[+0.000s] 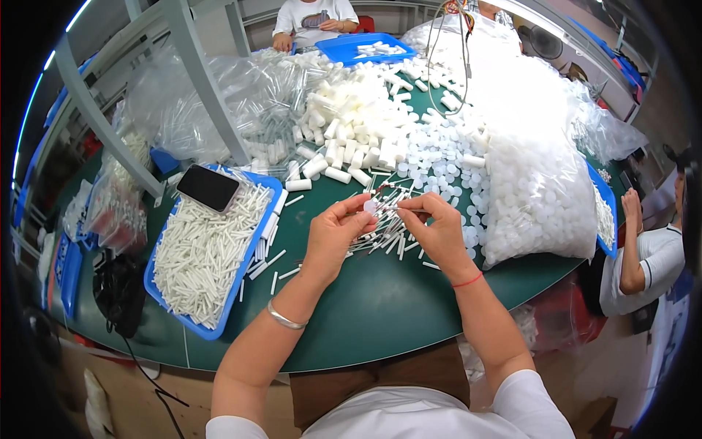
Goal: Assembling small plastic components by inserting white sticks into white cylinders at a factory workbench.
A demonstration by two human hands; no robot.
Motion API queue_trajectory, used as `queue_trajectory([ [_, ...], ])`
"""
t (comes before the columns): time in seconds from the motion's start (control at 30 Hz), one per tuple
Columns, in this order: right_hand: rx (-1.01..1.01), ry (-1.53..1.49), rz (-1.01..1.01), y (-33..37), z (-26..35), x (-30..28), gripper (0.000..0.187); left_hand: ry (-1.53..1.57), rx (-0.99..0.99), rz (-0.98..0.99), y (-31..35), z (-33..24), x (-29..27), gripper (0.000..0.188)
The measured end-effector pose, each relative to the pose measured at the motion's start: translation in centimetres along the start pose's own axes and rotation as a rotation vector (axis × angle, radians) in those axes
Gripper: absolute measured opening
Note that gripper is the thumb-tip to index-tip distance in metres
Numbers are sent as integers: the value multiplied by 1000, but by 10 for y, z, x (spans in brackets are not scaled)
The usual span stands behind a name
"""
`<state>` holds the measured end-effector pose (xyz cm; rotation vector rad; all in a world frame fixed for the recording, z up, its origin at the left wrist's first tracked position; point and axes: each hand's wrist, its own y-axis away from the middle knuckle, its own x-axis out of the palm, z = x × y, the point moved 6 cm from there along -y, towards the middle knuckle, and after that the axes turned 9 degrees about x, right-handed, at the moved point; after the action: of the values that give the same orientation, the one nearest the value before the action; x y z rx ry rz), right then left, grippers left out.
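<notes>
Right now two bare hands work close together over one green table (365,314). One small whitish cap (371,207) sits at the tips of the left hand (338,228), pinched between thumb and forefinger, at about nine o'clock from the right fingertips and just beside them. The right hand (437,228) has thumb and forefinger drawn together on a thin stick (399,210); its end is too small to make out. One silver bangle (284,316) circles the left forearm, one red string (468,281) the right wrist. Beneath the fingers lies one loose pile of sticks (393,238), too many to count. Going round from the hands, at nine o'clock one phone (208,188) rests on a stick-filled blue tray (210,334); at eleven lies one heap of white cylinders (351,124), and at one, one spread of whitish caps (431,157). One large clear bag (541,197) stuffed with caps stands at three. Two more blue trays show, one far off at twelve (344,50) holding cylinders, another at three (608,249), partly behind the bag. At least two other people are present, one near twelve (314,22), one around three (643,267).
</notes>
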<state>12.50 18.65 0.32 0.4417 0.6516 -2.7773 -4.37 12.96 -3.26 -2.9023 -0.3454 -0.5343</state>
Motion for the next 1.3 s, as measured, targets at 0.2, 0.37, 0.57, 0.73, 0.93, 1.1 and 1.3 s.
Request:
queue_trajectory([
  [0.2,-51,8,14,1,7,0,10,-146,97,36,0,1,0,34],
  [0.37,-76,33,94,3,10,5,8,-108,-39,98,1,7,0,32],
  [0.57,-107,20,149,7,6,12,7,-167,-42,87,5,8,2,23],
  [0.73,222,-164,272,5,-15,13,9,-690,557,176,10,-16,19,22],
  [0.93,545,-314,353,-1,-33,9,13,-649,419,341,-24,-14,24,21],
  [1.1,577,-494,201,-8,-32,0,14,-1390,866,422,-85,-9,5,25],
  [1.3,557,-524,100,-13,-31,-9,14,-1667,823,505,-104,3,3,19],
])
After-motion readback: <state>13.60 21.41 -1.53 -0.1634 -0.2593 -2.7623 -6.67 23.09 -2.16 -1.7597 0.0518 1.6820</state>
